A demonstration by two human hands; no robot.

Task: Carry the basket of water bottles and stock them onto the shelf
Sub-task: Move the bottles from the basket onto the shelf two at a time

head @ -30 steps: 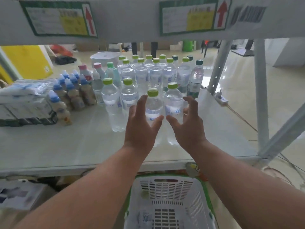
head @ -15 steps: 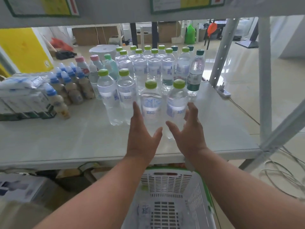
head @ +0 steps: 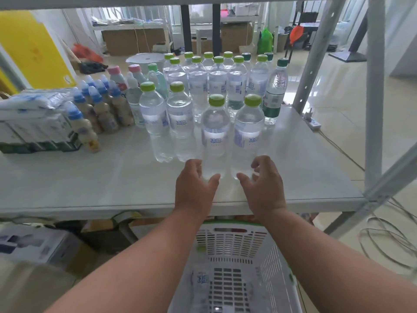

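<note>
Two clear water bottles with green caps stand side by side at the front of the white shelf board (head: 90, 184): the left front bottle (head: 215, 132) and the right front bottle (head: 248, 134). My left hand (head: 195, 190) curves loosely around the base of the left one, thumb in front of it. My right hand (head: 264, 188) does the same at the base of the right one. Neither hand closes on its bottle. More water bottles (head: 198, 86) stand in rows behind. Below the shelf edge is the white basket (head: 232, 245), with a bottle (head: 202, 283) lying in it.
Blue-capped drink bottles (head: 99, 107) and wrapped packs (head: 33, 125) fill the shelf's left side. A grey upright post (head: 373, 109) and a diagonal brace stand at the right. A power strip (head: 314, 124) and cables (head: 388, 240) lie on the floor. Boxes (head: 29, 245) sit under the shelf.
Both hands have slid down and back from the middle of the two front bottles to their bases. The bottles stay standing on the shelf. The view has tilted upward.
</note>
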